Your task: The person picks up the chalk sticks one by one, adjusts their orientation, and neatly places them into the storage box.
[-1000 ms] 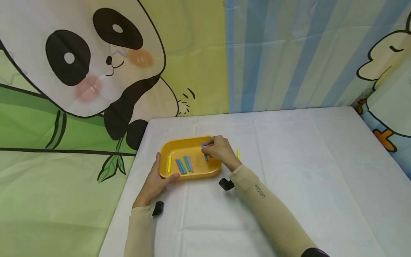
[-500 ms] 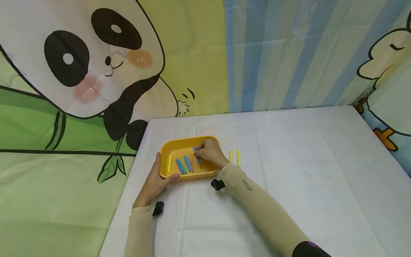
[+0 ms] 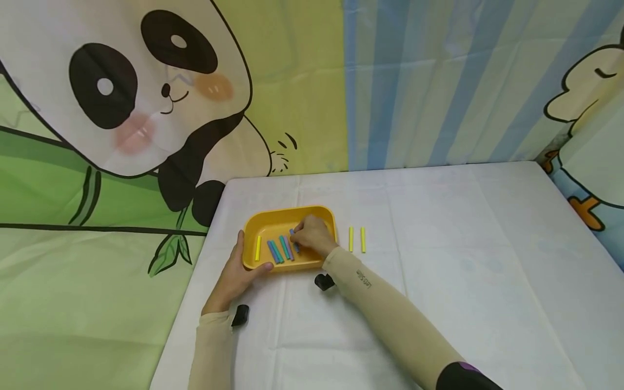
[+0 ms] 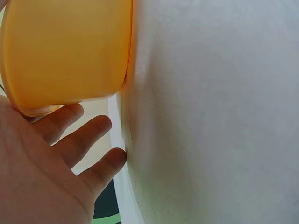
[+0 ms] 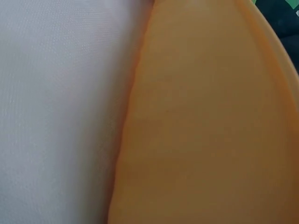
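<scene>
In the head view a yellow-orange tray [image 3: 270, 221] sits on the white table. My left hand [image 3: 233, 283] holds its near left corner, the thumb over the front rim and the fingers along the side. In the left wrist view three fingers [image 4: 86, 140] spread beside the tray wall. My right hand [image 3: 314, 235] reaches inside the tray and pinches a slim blue chalk-like stick [image 3: 296, 248], partly hidden by the fingers. Left of it lie a yellow stick [image 3: 258, 248] and a row of blue, teal and purple sticks [image 3: 278, 252]. The right wrist view shows only the tray's outer wall [image 5: 205, 116] and cloth.
Two yellow sticks [image 3: 357, 239] lie side by side on the white cloth [image 3: 439, 271], just right of the tray. Behind the table hangs a printed curtain [image 3: 292, 81] with a panda. A small black wrist camera [image 3: 324, 281] is close to the tray's front edge.
My right hand has moved left inside the tray with the blue stick, toward the row of sticks. A second yellow stick on the table has come into sight. The left hand stays put.
</scene>
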A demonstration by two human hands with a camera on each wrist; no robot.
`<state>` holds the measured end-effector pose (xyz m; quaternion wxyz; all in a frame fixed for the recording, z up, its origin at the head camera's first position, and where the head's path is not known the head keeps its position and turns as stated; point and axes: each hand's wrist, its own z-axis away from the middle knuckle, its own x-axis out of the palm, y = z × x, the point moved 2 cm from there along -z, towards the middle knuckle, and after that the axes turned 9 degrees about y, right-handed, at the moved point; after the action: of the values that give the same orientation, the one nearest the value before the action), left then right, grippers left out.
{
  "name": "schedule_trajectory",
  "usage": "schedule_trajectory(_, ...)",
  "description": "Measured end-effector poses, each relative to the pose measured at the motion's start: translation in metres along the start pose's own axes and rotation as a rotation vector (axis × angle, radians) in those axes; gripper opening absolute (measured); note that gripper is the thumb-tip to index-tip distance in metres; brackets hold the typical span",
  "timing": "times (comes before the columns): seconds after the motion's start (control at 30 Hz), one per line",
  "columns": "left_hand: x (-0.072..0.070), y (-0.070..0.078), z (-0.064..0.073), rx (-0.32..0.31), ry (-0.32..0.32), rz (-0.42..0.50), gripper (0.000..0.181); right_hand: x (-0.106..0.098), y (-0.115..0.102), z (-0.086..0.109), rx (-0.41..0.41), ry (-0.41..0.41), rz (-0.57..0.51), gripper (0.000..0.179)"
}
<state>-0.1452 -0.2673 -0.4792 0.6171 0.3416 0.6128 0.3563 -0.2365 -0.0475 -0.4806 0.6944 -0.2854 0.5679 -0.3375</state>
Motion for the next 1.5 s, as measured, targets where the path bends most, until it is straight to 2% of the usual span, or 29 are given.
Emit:
schedule_trajectory(0.47, 0.001, -0.004, -0.002, 0.020, 0.001, 0.002, 0.121, 0.011, 0.005, -0.006, 0.013, -0.020, 0.022, 0.012)
schedule_trajectory(0.7, 0.006, -0.037, -0.016, 0.027, 0.016, -0.001, 0.123, 0.007, 0.003, -0.003, 0.012, -0.023, 0.000, 0.013)
schedule_trajectory(0.77, 0.006, -0.040, -0.017, 0.030, 0.022, -0.003, 0.123, 0.007, 0.003, -0.002, 0.013, -0.025, -0.006, 0.013)
schedule_trajectory(1.17, 0.006, -0.040, -0.015, 0.043, 0.030, 0.002, 0.121, 0.006, 0.001, -0.002, 0.029, -0.042, -0.021, 0.012)
schedule_trajectory(1.33, 0.006, -0.040, -0.015, 0.042, 0.030, -0.004, 0.121, -0.002, -0.003, 0.004, 0.005, -0.034, -0.080, 0.011)
schedule_trajectory(1.5, 0.005, -0.040, -0.016, 0.048, 0.033, -0.013, 0.122, -0.013, -0.006, 0.006, -0.010, -0.033, -0.140, 0.020)
